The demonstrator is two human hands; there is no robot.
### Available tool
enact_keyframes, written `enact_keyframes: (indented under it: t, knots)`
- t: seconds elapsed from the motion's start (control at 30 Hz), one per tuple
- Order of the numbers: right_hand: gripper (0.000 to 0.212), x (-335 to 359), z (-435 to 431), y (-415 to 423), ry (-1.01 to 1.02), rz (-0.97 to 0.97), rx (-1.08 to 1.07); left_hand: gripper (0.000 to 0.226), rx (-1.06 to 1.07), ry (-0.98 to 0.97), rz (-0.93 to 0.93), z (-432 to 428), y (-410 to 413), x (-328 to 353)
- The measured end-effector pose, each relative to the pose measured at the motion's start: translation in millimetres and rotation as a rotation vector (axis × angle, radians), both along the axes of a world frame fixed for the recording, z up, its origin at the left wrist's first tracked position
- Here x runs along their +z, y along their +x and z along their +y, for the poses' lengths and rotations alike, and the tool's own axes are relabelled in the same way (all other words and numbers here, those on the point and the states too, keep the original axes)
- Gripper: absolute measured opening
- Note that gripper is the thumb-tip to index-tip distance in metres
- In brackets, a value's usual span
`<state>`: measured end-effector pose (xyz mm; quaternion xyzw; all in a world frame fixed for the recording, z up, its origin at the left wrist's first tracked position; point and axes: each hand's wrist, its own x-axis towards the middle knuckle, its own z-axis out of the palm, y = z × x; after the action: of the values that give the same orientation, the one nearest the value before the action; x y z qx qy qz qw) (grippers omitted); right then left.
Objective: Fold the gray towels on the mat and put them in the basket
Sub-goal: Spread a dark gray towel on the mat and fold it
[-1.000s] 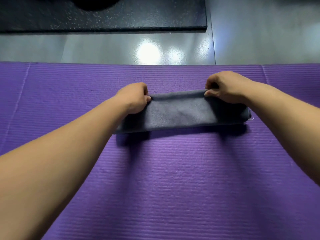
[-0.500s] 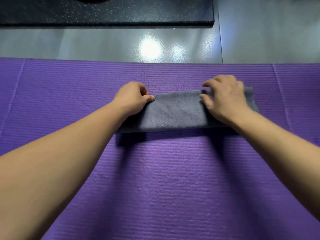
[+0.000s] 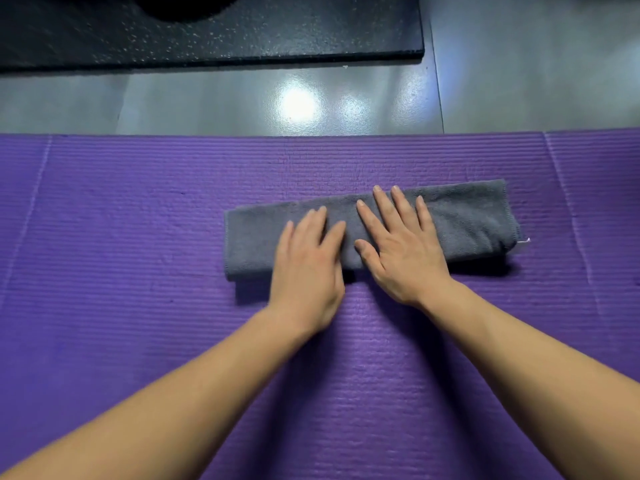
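Observation:
A gray towel (image 3: 467,216), folded into a long narrow strip, lies flat across the purple mat (image 3: 138,271). My left hand (image 3: 306,268) presses flat on the strip's middle-left with straight fingers. Just beside it, my right hand (image 3: 398,244) lies palm down on the middle with fingers spread. The two hands almost touch. A small white tag (image 3: 523,241) sticks out at the towel's right end. No basket is in view.
Beyond the mat's far edge is a glossy gray tiled floor (image 3: 242,102) with light glare. A black speckled slab (image 3: 242,29) lies at the top. Bare mat stretches on all sides of the towel.
Both hands let go of the towel's far edge, came together at its middle and now lie flat on it. The strip is laid down fully folded.

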<state>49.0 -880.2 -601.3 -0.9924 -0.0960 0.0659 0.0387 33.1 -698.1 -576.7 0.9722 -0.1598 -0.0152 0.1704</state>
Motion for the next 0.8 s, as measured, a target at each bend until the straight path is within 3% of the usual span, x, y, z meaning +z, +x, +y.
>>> enact_keyframes:
  t: [0.1,0.27,0.5,0.63,0.8]
  knots:
    - [0.068,-1,0,-1,-0.005,-0.005,0.001,0.061,0.006,0.218,0.099,5,-15,-16]
    - [0.071,4,1,0,0.012,0.024,0.007,0.066,0.112,0.335,0.122,7,0,-20]
    - [0.082,8,-91,7,-0.035,0.061,-0.22,0.068,0.092,0.371,0.122,12,2,-24]
    - [0.082,7,-94,8,-0.041,0.069,-0.212,0.072,0.041,0.354,0.109,28,5,-23]
    - [0.081,8,-96,7,-0.03,0.067,-0.211,0.067,0.283,0.34,0.143,92,10,-21]
